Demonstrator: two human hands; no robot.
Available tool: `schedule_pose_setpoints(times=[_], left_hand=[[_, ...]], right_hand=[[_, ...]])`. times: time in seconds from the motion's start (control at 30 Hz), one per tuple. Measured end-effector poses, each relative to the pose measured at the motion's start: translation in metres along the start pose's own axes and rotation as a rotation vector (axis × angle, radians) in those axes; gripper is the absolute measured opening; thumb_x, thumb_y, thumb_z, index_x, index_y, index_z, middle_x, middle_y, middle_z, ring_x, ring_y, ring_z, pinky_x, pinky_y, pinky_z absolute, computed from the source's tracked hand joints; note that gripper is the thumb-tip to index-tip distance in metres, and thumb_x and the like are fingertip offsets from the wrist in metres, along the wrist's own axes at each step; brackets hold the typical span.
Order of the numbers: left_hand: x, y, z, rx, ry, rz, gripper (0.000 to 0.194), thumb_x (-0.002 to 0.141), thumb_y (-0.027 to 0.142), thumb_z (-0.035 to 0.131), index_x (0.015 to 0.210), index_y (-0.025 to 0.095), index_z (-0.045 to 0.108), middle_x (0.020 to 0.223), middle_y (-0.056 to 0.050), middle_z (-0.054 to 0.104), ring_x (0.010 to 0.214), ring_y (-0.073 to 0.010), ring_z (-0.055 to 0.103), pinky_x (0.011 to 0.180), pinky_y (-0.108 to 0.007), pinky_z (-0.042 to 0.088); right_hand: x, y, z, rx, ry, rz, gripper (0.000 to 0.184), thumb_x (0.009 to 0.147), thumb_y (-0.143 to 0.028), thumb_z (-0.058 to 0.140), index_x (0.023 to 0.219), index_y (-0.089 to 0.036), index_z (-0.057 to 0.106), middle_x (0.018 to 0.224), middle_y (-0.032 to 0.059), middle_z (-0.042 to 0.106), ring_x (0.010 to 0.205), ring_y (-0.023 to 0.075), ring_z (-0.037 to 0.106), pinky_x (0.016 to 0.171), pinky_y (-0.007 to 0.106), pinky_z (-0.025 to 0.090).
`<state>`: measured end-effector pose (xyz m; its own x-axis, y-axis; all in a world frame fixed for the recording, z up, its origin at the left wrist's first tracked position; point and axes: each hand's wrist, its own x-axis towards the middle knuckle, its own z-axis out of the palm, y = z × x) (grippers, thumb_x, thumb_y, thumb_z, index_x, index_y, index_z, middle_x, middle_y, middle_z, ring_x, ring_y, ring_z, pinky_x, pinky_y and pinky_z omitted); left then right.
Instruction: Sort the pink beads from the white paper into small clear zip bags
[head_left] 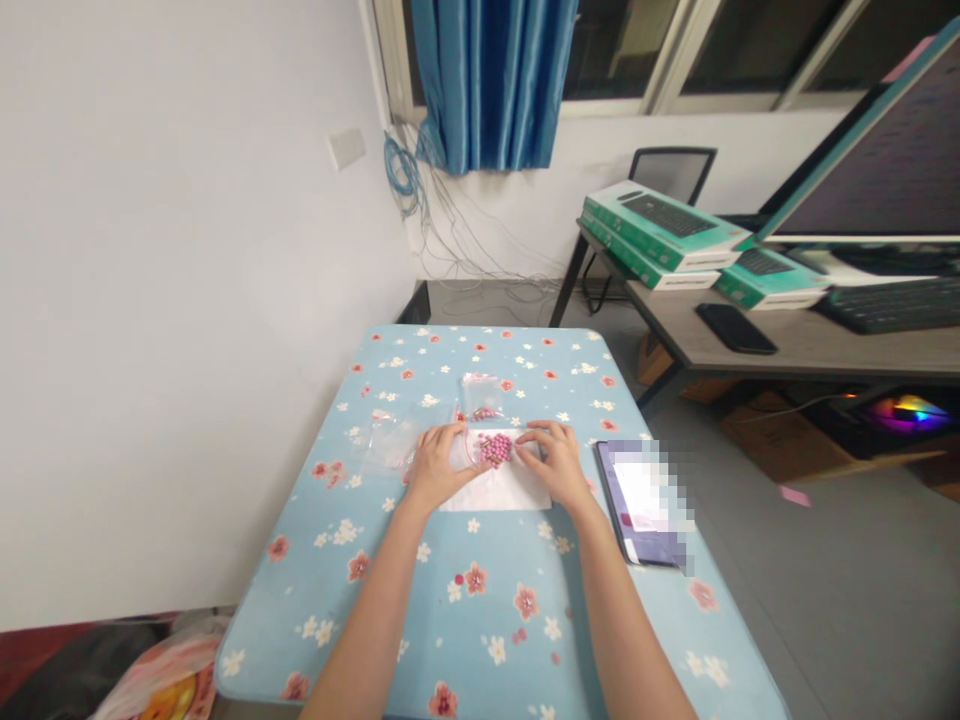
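Your L hand (448,465) lies palm down, fingers together & fairly flat, tips just L of the pink beads (496,449). Your R hand (553,462) is palm down too, fingers slightly curled & spread, tips just R of the beads. Neither hand is closed on anything; both look open, w/ fingertips on or just over the white sheet (499,490), but can't tell if they're pressing on it. The beads sit in a tight cluster btw your hands, on the sheet. Can't tell if they're loose or under clear film; a thin red thread (469,449) shows just L of them. Above the sheet, a small clear zip bag (480,393) holds a few more pink beads (484,413) at its lower end. To the L, a 2nd clear plastic bag (386,442) lies flat & looks empty, its edge near your L hand. All this is on the counter (442,610) w/ its blue floral cover. To the R, well apart from your R hand, a dark tablet or folder (637,505) lies near the edge, partly pixelated. Beyond that, a desk holds green keyboard boxes (660,225) & a phone (735,328).
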<state>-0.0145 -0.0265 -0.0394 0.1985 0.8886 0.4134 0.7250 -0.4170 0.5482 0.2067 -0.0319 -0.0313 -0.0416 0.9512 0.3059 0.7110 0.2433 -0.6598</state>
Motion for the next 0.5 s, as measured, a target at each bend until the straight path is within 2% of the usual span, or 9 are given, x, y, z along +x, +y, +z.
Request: schedule_pose_setpoints(times=[0.17, 0.33, 0.5], left_hand=[[0.000, -0.001, 0.000, 0.034, -0.008, 0.042, 0.055, 0.067, 0.049, 0.074, 0.109, 0.023, 0.050, 0.104, -0.005, 0.063, 0.099, -0.0241, 0.056, 0.088, -0.039, 0.041], [0.000, 0.000, -0.001, 0.039, -0.010, 0.036, 0.055, 0.066, 0.046, 0.075, 0.109, 0.024, 0.050, 0.104, -0.005, 0.063, 0.099, -0.0242, 0.057, 0.088, -0.039, 0.041], [0.000, 0.002, -0.001, 0.048, -0.007, 0.036, 0.052, 0.065, 0.044, 0.076, 0.107, 0.024, 0.052, 0.104, -0.005, 0.064, 0.098, -0.0242, 0.057, 0.087, -0.038, 0.042]], right_hand=[[0.002, -0.019, 0.007, 0.212, 0.097, 0.028, 0.013, 0.080, -0.035, 0.063, 0.084, -0.024, 0.069, 0.101, 0.0069, 0.063, 0.103, 0.0257, 0.052, 0.094, 0.044, 0.033], [0.000, -0.040, 0.017, 0.314, 0.082, -0.001, 0.010, 0.081, -0.033, 0.063, 0.083, -0.025, 0.068, 0.099, 0.0053, 0.064, 0.102, 0.0241, 0.053, 0.094, 0.042, 0.033], [0.000, -0.047, 0.023, 0.344, 0.095, -0.055, 0.008, 0.081, -0.030, 0.064, 0.083, -0.024, 0.067, 0.095, 0.0040, 0.065, 0.097, 0.0220, 0.056, 0.092, 0.041, 0.032]])
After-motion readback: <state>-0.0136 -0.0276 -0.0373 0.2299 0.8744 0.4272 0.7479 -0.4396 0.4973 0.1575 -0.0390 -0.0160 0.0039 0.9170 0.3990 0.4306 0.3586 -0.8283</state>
